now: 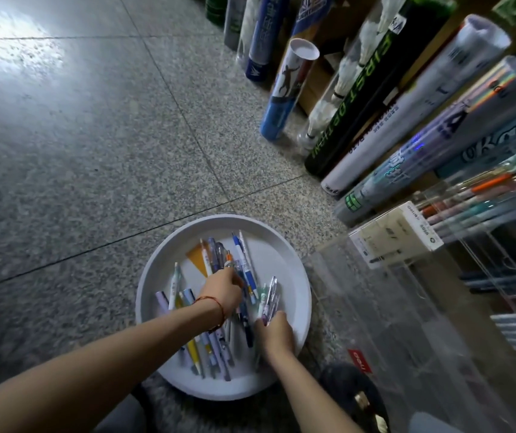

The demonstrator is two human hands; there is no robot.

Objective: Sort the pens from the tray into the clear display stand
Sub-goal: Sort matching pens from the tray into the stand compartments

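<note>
A round white plastic tray (297, 260) is seen lying on a speckled grey stone floor (94, 182). A loose pile of mixed pens (210, 345) is spread across its base, most of them pointing away from the person, and an orange triangular paper scrap (196, 257) lies among them near the far side.

The left hand (220, 290), with a thin red cord bracelet (216, 303) worn on its wrist, is held over the middle of the tray. Its fingers are bent down into the pens, but because of blur it cannot be told whether one is pinched. The right hand (275, 334) is placed at the near right part of the tray, and a small bunch of clear-barrelled pens (269, 295) is gripped in its curled fingers, the tips pointing away from the person.

A clear acrylic display stand (406, 307) is set just to the right of the tray, almost touching its rim. Pastel and orange pens (475, 195) are already lodged in its upper compartments, and a white labelled box (397, 235) is seated at its front edge. Further pens are visible in lower compartments on the far right. Behind the stand, a row of tall shuttlecock tubes (360, 98) is leaned along the floor's right side.
</note>
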